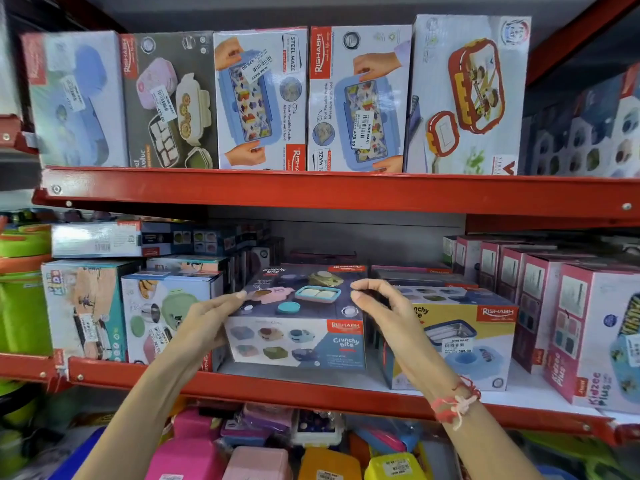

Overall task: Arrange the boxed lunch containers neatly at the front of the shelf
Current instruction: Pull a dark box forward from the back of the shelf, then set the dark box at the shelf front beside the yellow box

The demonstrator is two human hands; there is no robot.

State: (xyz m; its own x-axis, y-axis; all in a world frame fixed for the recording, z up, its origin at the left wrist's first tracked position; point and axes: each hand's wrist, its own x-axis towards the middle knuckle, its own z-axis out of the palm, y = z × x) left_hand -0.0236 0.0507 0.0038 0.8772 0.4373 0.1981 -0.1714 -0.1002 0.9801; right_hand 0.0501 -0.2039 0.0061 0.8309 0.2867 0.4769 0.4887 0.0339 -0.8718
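Observation:
A dark blue "Crunchy Bite" lunch box carton [298,317] lies flat in the middle of the lower red shelf [311,388], close to its front edge. My left hand [204,323] rests against the carton's left side, fingers stretched toward its top. My right hand [384,317] hovers at the carton's right top corner with fingers curled and apart, holding nothing. A yellow and blue carton [460,337] stands just to the right, partly behind my right wrist.
A green-themed carton [166,317] and a kids' carton [83,306] stand to the left; pink cartons [568,320] line the right. The upper shelf [311,190] carries a row of upright cartons. Loose plastic lunch boxes [263,452] are piled below.

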